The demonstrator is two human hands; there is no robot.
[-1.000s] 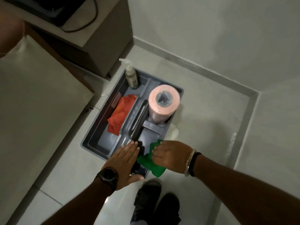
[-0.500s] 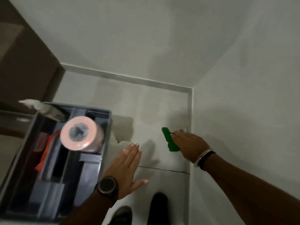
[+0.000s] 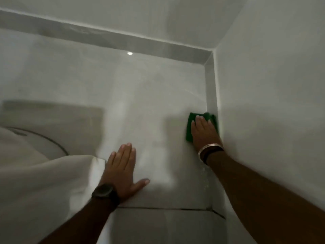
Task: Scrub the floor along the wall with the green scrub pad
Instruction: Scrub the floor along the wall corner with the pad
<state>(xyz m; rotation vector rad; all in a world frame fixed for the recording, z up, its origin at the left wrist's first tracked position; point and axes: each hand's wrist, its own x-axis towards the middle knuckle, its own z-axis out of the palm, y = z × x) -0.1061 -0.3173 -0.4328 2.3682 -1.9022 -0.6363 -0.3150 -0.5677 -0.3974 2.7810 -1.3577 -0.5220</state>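
The green scrub pad lies flat on the pale tiled floor, tight against the skirting of the right-hand wall. My right hand presses down on the pad with fingers spread, covering most of it; a bangle and dark band circle that wrist. My left hand, with a dark watch on the wrist, rests palm-down and open on the floor to the left, holding nothing.
A grey skirting strip runs along the far wall and meets the right wall's skirting in the corner. Pale cloth fills the lower left. A tile joint crosses the floor near me. Wet specks lie by the right skirting.
My view dropped closer to the floor and the grey caddy left the frame. My right hand carried the pad to the right wall and laid it flat. My left hand settled on the floor.
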